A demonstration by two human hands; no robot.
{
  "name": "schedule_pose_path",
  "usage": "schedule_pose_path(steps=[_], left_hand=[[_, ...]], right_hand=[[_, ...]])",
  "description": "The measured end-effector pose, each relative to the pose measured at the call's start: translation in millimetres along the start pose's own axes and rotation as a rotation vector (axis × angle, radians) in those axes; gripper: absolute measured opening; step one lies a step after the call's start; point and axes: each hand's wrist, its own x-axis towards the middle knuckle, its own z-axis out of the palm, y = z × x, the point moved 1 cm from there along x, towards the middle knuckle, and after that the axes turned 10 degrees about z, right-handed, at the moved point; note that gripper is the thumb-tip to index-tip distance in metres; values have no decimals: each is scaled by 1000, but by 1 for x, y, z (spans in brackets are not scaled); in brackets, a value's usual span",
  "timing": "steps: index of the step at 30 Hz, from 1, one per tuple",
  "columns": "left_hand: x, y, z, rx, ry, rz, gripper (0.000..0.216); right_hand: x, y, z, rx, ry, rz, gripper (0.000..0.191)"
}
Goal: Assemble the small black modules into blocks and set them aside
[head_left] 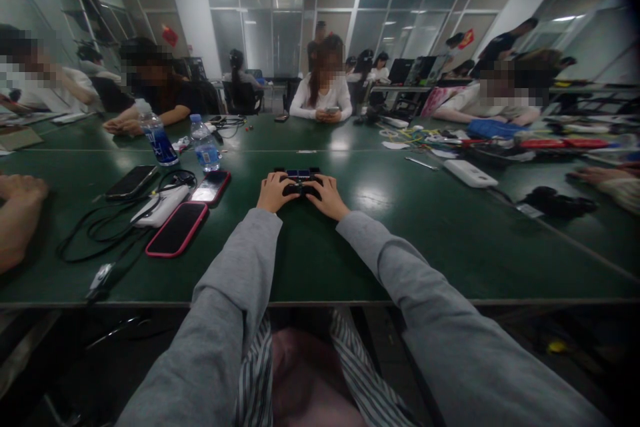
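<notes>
- Hands are stretched out over a green table point(350, 260), both in grey sleeves.
- A small dark gadget point(300, 181) is gripped from both sides; it sits on the table straight ahead, between the two hands.
- The left hand point(273, 192) is closed on the gadget's left end, fingers curled over its top.
- The right hand point(327, 197) is closed on the right end in the same way.
- What kind of gadget it is cannot be told; only a dark body with bluish squares on top is seen.
- Two phones in red cases point(177, 229) and a white power bank point(161, 205) with black cables are laid to the left.
- Two water bottles point(205, 145) are stood further back on the left.
- Other people are seated around the table.
</notes>
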Motion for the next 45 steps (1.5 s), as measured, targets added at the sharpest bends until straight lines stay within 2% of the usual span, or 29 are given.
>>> schedule_pose_path(steps=[45], left_hand=[[0, 10, -4, 7, -2, -25, 37]], right_hand=[[0, -1, -2, -38, -31, 17, 41]])
